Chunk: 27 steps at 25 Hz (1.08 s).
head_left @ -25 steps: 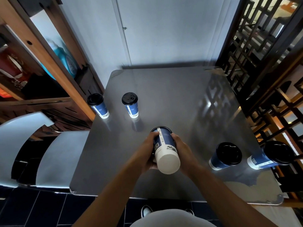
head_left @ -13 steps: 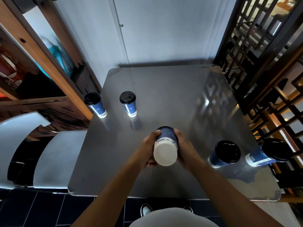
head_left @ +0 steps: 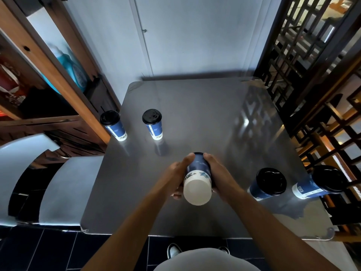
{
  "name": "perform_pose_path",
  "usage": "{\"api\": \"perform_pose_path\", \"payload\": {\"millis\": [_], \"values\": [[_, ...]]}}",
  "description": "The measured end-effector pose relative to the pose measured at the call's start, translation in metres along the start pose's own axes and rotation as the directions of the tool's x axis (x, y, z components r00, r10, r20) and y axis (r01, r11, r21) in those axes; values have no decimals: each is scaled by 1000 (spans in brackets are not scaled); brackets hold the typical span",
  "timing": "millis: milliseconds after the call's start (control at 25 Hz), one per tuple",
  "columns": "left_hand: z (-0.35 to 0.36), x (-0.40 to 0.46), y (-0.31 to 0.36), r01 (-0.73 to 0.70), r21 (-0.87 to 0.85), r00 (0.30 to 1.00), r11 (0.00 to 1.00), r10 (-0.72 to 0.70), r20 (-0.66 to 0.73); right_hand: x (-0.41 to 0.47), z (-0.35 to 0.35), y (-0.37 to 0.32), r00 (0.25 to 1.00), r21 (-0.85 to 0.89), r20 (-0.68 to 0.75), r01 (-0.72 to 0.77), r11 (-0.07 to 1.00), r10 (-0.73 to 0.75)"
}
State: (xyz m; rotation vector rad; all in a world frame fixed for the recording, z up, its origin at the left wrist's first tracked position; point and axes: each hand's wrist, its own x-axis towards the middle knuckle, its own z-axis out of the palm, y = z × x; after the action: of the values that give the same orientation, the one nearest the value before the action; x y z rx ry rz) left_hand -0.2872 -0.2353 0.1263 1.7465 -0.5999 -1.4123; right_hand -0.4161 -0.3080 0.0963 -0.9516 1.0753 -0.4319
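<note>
Left hand [head_left: 175,174] and right hand [head_left: 219,173] clasp one tipped blue paper cup [head_left: 198,169], contents hidden. Four lidded blue cups [head_left: 114,125] [head_left: 153,124] [head_left: 267,184] [head_left: 320,185]: two at ten o'clock, two at four.

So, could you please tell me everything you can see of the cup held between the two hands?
The cup is blue and paper-looking, with a white patterned band by its plain white base, which faces the camera. A dark rim, probably a lid, shows at its far end. The left hand and right hand grip its sides over the table.
</note>
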Motion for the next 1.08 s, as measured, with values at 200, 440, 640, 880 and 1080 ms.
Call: {"api": "perform_pose_path", "payload": {"millis": [200, 440, 640, 880, 1080], "values": [[4, 1, -5, 42, -323, 998, 946, -54, -30, -5, 8, -4, 996, 168, -86, 42, 985, -28], [9, -5, -7, 84, -274, 993, 958, -103, -57, -3, 11, -4, 998, 154, -64, -9, 988, 19], [2, -4, -3, 0, -35, 993, 999, -5, -120, 2, 3, -3, 996, -19, -78, -44, 999, 42], [3, -8, 1, 3, -163, 999, 987, -11, -46, 7, 3, -5, 997, -18, -80, -4, 1000, 2], [6, -9, -1, 39, -346, 999, 938, -42, -2, 10, 10, -1, 994, 86, -107, 10, 996, 0]]}}
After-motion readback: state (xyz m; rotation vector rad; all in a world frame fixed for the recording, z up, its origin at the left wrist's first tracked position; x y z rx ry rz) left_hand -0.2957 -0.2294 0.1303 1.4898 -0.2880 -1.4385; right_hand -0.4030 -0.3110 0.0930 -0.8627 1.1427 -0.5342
